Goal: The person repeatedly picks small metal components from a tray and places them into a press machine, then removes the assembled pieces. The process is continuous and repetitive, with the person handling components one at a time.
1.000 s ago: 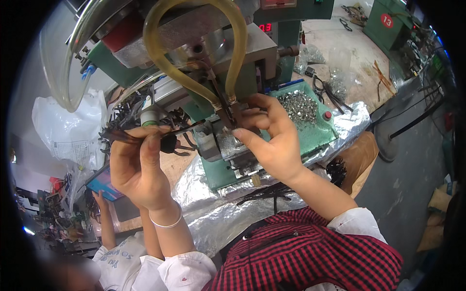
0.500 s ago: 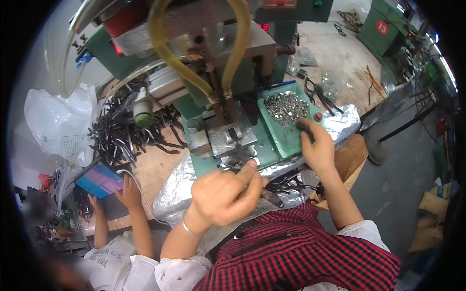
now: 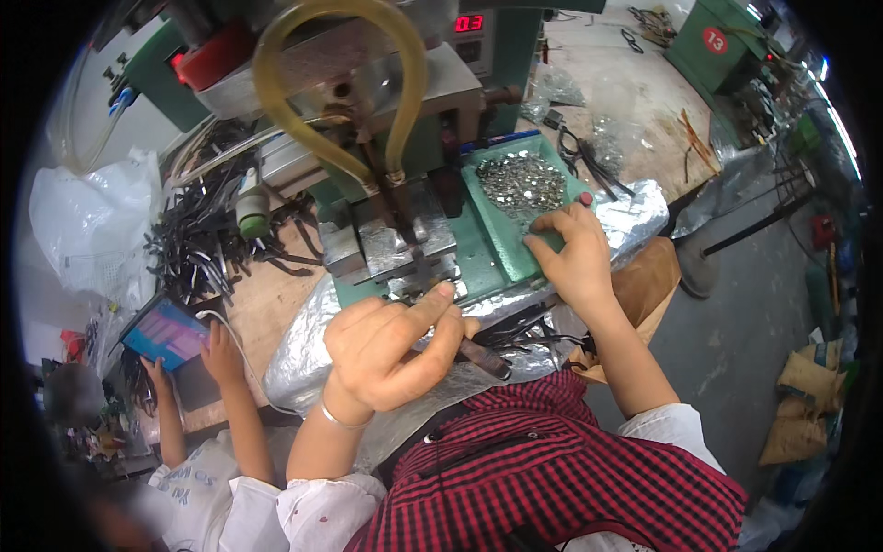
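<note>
Our left hand (image 3: 391, 345) is curled around a dark metal piece (image 3: 478, 354) right at the front edge of the green press (image 3: 405, 248). Our right hand (image 3: 570, 253) rests with fingers bent, fingertips touching the small silver parts (image 3: 520, 179) in the green tray (image 3: 501, 248); can't tell if it's pinching one.

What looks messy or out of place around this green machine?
Small shiny metal pieces lie scattered on the workbench beyond the green tray, outside it. Dark tools sprawl in a loose heap left of the machine.
</note>
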`<state>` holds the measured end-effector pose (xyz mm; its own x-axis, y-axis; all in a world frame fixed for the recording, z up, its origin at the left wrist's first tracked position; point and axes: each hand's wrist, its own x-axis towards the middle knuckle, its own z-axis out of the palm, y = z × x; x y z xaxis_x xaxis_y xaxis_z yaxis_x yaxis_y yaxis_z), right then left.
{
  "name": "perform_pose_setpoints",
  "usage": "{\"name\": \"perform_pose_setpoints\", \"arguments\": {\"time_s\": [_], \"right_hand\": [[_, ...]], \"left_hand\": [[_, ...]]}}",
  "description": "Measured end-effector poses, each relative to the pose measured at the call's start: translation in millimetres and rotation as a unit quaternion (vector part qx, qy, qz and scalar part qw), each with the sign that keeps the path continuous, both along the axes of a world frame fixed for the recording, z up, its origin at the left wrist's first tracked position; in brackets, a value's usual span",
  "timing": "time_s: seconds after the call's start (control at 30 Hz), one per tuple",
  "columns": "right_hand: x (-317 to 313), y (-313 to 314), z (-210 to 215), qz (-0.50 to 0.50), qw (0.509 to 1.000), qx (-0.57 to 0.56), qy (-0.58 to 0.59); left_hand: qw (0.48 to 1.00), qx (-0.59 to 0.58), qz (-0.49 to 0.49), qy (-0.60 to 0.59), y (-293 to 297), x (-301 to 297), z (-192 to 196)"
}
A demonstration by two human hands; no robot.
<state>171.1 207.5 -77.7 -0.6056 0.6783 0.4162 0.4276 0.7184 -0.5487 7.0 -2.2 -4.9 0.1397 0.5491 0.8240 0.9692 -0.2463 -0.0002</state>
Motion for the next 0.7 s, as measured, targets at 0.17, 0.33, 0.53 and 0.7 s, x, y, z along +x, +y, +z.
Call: {"name": "perform_pose_setpoints", "arguments": {"time_s": [0.17,0.33,0.53,0.7], "right_hand": [[-13,-2,-7,-0.004,0.998,0.048,-0.031],[-7,1,-11,-0.030,0.989,-0.098,0.108],[-26,-3,3,0.032,0.988,-0.001,0.149],[-3,-2,-12,-0.027,0.965,-0.165,0.202]], "left_hand": [[0.992,-0.040,0.061,-0.103,-31,2,1],[0.899,0.097,0.372,-0.210,-70,-140,-38],[0.646,-0.223,0.708,-0.180,-83,-319,-59],[0.620,-0.268,0.702,-0.225,-84,-340,-109]]}}
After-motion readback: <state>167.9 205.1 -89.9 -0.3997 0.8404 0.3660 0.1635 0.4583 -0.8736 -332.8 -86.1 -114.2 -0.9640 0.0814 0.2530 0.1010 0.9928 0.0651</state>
